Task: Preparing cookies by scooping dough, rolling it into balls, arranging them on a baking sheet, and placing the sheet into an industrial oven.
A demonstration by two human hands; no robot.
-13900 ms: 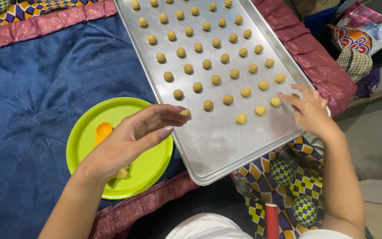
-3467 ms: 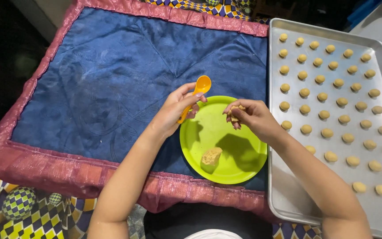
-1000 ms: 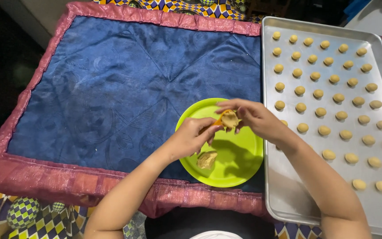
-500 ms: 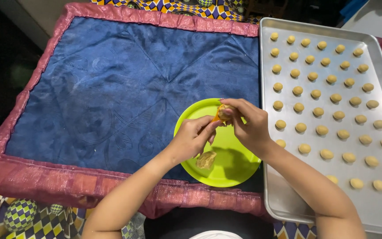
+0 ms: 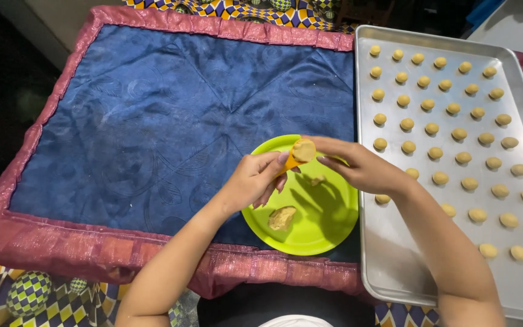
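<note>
Dough (image 5: 282, 217) lies nearest us, one ragged lump at 7 o'clock on the green plate (image 5: 328, 233), with a small crumb (image 5: 317, 180) further up, near the plate's middle. Our plate sits on the blue cloth (image 5: 171, 115), close beside the tray (image 5: 394, 266) at its 3 o'clock; we cannot tell whether the two touch.

Above the plate our two hands meet. Our left hand (image 5: 250, 181) comes in from 8 o'clock, fingers curled and clenched around the handle of an orange scoop (image 5: 298, 154). The scoop's bowl is packed with dough, its rounded top showing at 12 o'clock over the plate. Our right hand (image 5: 358, 166) reaches across from 4 o'clock, forearm passing over the tray's near corner. Its fingers are stretched out beside the scoop bowl, the fingertips right at the dough; it grasps nothing we can see, though whether it presses the dough we cannot tell.

Further right, the tray carries rows of small dough balls (image 5: 436, 153), spaced apart, running away toward 1 o'clock. Its near left part is bare metal.

Beyond everything, the cloth's maroon border (image 5: 213, 24) runs along the far edge, with a chequered fabric (image 5: 243, 7) behind it.
</note>
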